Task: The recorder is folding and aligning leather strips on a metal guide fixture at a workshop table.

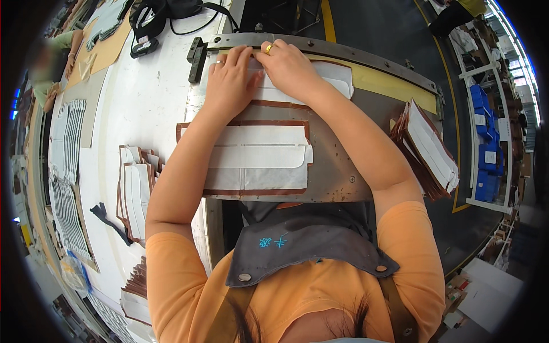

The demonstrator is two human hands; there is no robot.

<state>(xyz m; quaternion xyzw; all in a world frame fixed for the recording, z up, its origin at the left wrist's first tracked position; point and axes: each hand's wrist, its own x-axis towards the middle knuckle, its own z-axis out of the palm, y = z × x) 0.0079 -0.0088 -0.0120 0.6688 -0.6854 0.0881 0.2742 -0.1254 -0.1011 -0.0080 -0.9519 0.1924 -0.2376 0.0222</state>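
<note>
My left hand [230, 81] and my right hand [287, 70] are side by side at the far edge of a metal work plate [337, 166]. Under them lies a white panel with brown edging [334, 77], partly hidden by the hands. Both sets of fingers are bent and pressed together on its far edge, against a long metal bar [366, 56]. The left thumb lies along the panel. Nearer to me, between my forearms, a second white panel with brown borders [257, 157] rests flat on the plate, touched by neither hand.
A stack of brown-edged white panels [429, 146] leans at the plate's right edge. More piles [137, 188] lie on the white table [108, 171] at left, near a dark strap [108, 223]. A black bag [151, 23] sits at the far left. Another person [48, 68] stands beyond the table.
</note>
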